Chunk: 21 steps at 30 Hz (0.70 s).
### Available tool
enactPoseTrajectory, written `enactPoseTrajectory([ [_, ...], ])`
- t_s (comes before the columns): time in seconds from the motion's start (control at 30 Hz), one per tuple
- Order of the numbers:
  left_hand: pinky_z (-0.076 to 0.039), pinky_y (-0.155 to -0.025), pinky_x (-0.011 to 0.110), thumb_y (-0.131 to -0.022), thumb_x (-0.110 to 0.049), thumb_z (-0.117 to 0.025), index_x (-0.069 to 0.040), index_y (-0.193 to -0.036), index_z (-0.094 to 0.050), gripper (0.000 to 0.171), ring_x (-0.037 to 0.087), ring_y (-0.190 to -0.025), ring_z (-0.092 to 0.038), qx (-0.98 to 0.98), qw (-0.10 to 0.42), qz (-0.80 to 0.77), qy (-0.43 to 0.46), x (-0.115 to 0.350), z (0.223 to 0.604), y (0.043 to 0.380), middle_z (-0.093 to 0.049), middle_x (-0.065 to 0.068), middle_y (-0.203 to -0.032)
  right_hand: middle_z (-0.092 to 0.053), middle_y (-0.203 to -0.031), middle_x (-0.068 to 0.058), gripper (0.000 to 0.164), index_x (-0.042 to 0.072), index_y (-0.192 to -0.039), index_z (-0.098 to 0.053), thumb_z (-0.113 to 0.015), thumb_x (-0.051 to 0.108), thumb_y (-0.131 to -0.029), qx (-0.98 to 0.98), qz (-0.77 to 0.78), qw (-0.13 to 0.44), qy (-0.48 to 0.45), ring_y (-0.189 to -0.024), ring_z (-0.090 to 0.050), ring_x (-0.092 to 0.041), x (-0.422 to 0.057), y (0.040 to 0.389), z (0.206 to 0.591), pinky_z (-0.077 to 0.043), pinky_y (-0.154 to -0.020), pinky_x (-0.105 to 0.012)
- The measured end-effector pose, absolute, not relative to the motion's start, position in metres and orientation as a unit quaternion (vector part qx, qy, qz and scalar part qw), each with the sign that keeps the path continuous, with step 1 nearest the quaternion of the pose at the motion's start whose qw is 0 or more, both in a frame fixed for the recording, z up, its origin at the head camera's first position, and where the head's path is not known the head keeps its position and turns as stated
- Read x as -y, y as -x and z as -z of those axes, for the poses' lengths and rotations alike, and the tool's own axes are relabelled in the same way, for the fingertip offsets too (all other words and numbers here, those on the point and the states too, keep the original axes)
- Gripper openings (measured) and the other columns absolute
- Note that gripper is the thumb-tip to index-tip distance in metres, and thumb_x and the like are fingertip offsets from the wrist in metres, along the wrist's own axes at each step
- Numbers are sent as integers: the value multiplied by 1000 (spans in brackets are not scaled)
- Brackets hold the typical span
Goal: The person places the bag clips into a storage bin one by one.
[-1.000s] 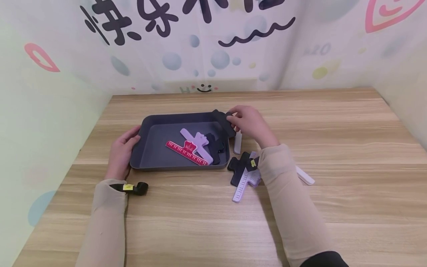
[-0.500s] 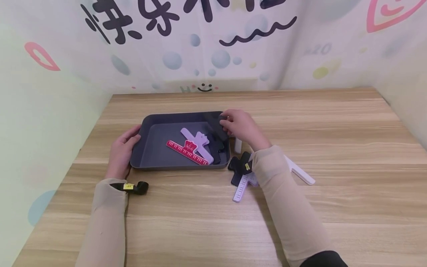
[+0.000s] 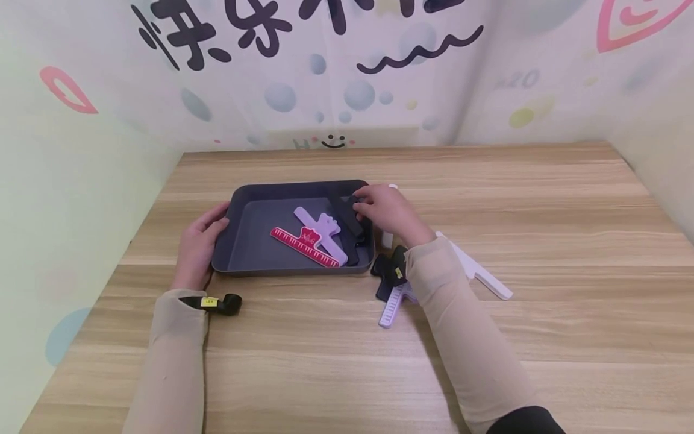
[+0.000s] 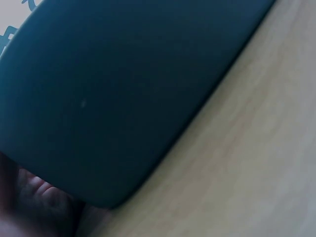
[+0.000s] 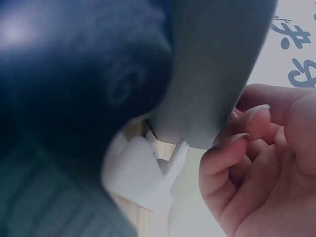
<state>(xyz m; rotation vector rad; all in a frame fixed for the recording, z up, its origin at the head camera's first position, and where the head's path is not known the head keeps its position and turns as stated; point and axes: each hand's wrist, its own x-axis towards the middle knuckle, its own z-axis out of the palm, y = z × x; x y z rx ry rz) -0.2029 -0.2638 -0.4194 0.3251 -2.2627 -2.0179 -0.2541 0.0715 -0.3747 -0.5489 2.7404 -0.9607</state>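
My left hand point(image 3: 197, 247) grips the left end of a dark grey tray point(image 3: 255, 238), thumb at the rim. Over the tray's right end, my right hand point(image 3: 387, 211) pinches a black clip point(image 3: 344, 216) that is tilted inside the wall. Below it in the tray lie another black clip point(image 3: 352, 252), a lilac clip point(image 3: 325, 228) and a red clip with a piano-key print point(image 3: 305, 246). The left wrist view is mostly the tray's outer wall point(image 4: 123, 98). In the right wrist view, curled fingers point(image 5: 222, 158) show beside the tray wall point(image 5: 212, 64); the pinched clip is hidden.
Right of the tray, a black clip point(image 3: 382, 271) overlaps a lilac piano-key clip point(image 3: 390, 310), partly under my right wrist. A white clip point(image 3: 387, 240) is mostly hidden by my right hand. Another white clip point(image 3: 485, 279) lies farther right on the wooden table point(image 3: 303, 361).
My right hand has moved left and slightly down, bringing the black clip from above the tray's back right corner to inside it. My left hand has stayed on the tray.
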Motion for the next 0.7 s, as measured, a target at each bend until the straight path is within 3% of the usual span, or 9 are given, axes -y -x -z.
enactPoseTrajectory([
  [0.7,-37,-85,15,-88,-22,-56,-17,-127,-52,39,12,-119,-38,735,52,668,-100,263,418,203,-45,1,-133,-65,-73,0,33,4,-119,-55,-54,20,-90,-926,302,103,201,-72,-56,-16,-71,255,375,-43,-67,-28],
])
